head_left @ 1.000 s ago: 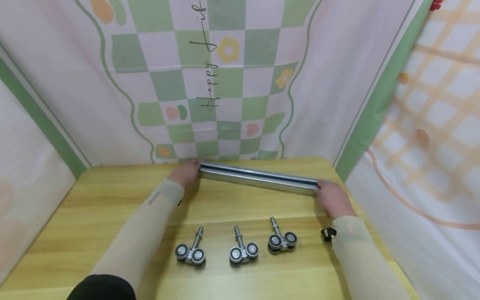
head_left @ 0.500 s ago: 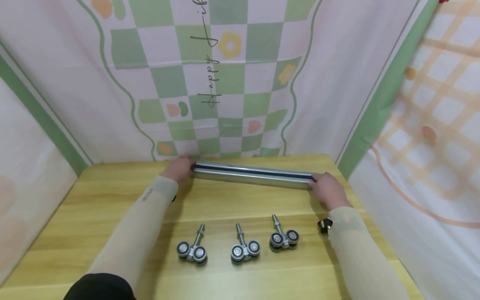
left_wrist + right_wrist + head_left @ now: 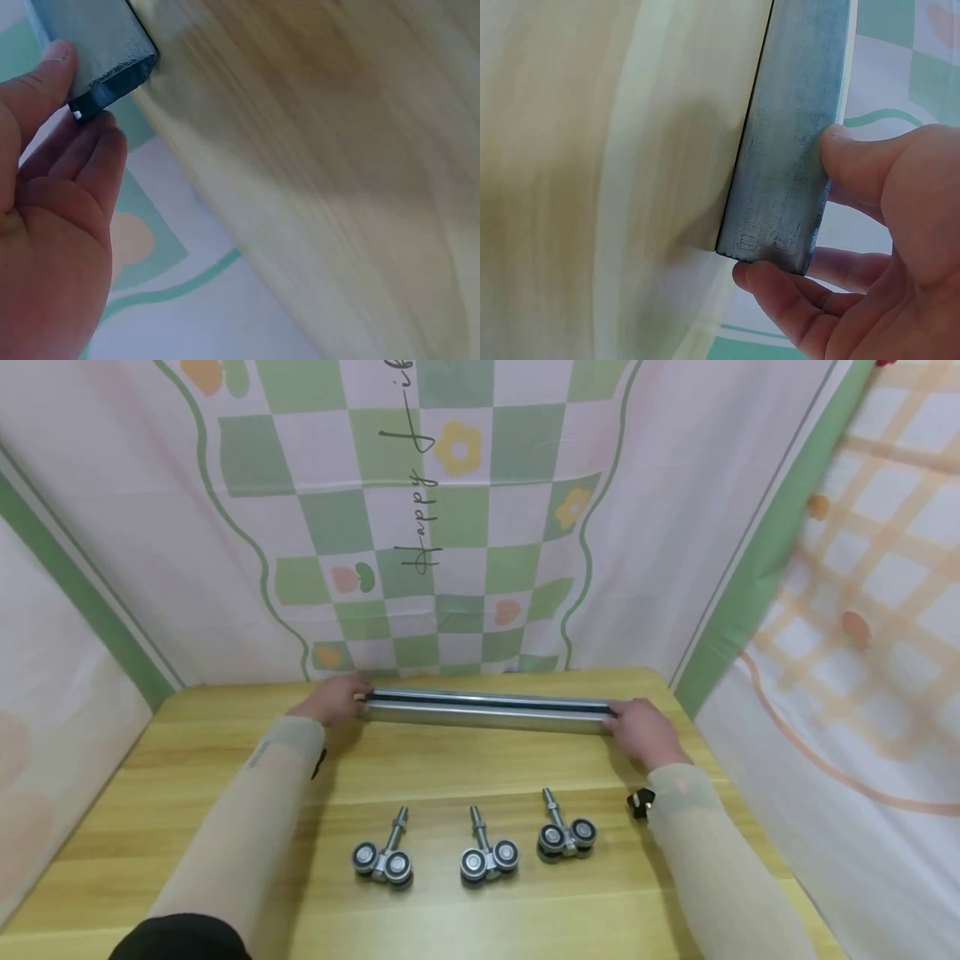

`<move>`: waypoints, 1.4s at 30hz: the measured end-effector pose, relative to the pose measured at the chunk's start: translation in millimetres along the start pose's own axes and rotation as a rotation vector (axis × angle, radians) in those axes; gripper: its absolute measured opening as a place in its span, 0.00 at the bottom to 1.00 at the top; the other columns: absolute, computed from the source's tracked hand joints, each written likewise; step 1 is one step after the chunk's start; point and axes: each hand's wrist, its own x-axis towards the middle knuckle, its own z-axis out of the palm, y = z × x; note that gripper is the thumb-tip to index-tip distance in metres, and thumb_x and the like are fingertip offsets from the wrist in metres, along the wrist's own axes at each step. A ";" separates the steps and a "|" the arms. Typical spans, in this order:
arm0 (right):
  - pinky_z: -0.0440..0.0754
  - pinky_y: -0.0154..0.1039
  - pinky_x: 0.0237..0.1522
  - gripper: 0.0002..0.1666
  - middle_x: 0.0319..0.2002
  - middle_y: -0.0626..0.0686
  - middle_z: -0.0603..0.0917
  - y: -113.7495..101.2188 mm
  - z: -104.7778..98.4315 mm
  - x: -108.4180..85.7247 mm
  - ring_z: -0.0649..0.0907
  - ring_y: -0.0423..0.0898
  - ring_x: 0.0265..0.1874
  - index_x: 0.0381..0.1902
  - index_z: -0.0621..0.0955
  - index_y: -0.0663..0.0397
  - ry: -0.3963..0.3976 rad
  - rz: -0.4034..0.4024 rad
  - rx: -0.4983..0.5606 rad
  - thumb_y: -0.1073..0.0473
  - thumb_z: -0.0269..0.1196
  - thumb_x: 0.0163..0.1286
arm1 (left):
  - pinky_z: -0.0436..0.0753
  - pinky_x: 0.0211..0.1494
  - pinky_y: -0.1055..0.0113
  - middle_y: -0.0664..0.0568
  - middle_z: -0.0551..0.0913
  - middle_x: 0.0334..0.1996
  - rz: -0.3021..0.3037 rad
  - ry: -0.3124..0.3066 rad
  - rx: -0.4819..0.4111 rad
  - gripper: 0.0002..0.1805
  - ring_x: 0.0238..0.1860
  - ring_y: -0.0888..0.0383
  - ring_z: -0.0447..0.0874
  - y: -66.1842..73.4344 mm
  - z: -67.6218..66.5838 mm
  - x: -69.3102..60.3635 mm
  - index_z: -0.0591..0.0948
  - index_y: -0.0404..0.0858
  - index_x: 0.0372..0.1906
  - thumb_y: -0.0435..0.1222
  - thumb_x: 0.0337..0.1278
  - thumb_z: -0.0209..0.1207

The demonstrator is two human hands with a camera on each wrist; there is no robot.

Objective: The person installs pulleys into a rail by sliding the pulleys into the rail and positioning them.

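The metal rail (image 3: pixel 491 717) extends crosswise near the far edge of the worktop (image 3: pixel 165 777), with the right end slightly nearer the person than the left end. A dark slot runs lengthwise along the side seen from above. Whether the rail touches the worktop cannot be determined. The left hand (image 3: pixel 333 700) grips the left end of the rail; the left wrist view shows the thumb lying on a flat face and the other fingers at the end of the rail. The right hand (image 3: pixel 647 732) grips the right end; the right wrist view shows the thumb against a long side and a finger at the end edge. Three rollers are set out on the worktop, nearer the person than the rail and apart from it: the left roller (image 3: pixel 382 864), the middle roller (image 3: pixel 489 862) and the right roller (image 3: pixel 566 840). Each has paired wheels and a threaded bolt directed toward the rail. The right roller sits slightly farther back. Pale sleeves (image 3: pixel 720 860) cover both forearms. A printed cloth (image 3: pixel 457 527) with green checks hangs behind the worktop.
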 end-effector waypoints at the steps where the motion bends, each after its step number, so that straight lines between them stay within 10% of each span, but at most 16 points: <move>1: 0.57 0.69 0.67 0.31 0.64 0.76 0.69 -0.6 -0.2 0.9 0.63 0.75 0.64 0.69 0.69 0.68 -0.001 0.005 0.010 0.50 0.53 0.79 | 0.71 0.66 0.44 0.33 0.79 0.57 -0.013 0.001 -0.023 0.21 0.59 0.35 0.73 -0.9 -0.4 -1.6 0.79 0.24 0.58 0.31 0.63 0.62; 12: 0.64 0.67 0.65 0.31 0.62 0.69 0.75 1.1 6.3 9.0 0.71 0.71 0.61 0.64 0.76 0.64 0.022 -0.005 0.119 0.48 0.63 0.72 | 0.71 0.67 0.46 0.34 0.72 0.65 -0.176 0.019 -0.287 0.25 0.62 0.37 0.73 -22.3 13.6 -18.6 0.75 0.27 0.64 0.30 0.64 0.62; 19: 0.65 0.66 0.65 0.30 0.61 0.68 0.76 -1.2 6.2 12.9 0.72 0.70 0.61 0.63 0.78 0.63 0.019 -0.024 0.109 0.48 0.64 0.71 | 0.64 0.71 0.43 0.38 0.73 0.66 -0.257 -0.006 -0.259 0.26 0.68 0.37 0.65 -21.5 8.6 -30.3 0.75 0.31 0.66 0.36 0.66 0.62; 29: 0.63 0.64 0.67 0.31 0.62 0.67 0.76 -5.7 4.3 19.9 0.71 0.68 0.62 0.63 0.77 0.63 0.013 -0.033 0.116 0.48 0.65 0.70 | 0.65 0.70 0.42 0.33 0.75 0.62 -0.137 -0.023 -0.035 0.24 0.65 0.34 0.68 -17.7 -2.4 -34.3 0.78 0.26 0.60 0.34 0.63 0.63; 42: 0.64 0.65 0.66 0.31 0.60 0.66 0.77 -14.4 6.4 18.0 0.73 0.68 0.61 0.62 0.78 0.61 0.004 -0.019 0.127 0.48 0.66 0.69 | 0.68 0.67 0.41 0.33 0.79 0.56 -0.134 -0.072 0.018 0.20 0.60 0.34 0.73 -12.9 -13.1 -38.9 0.83 0.25 0.52 0.32 0.55 0.66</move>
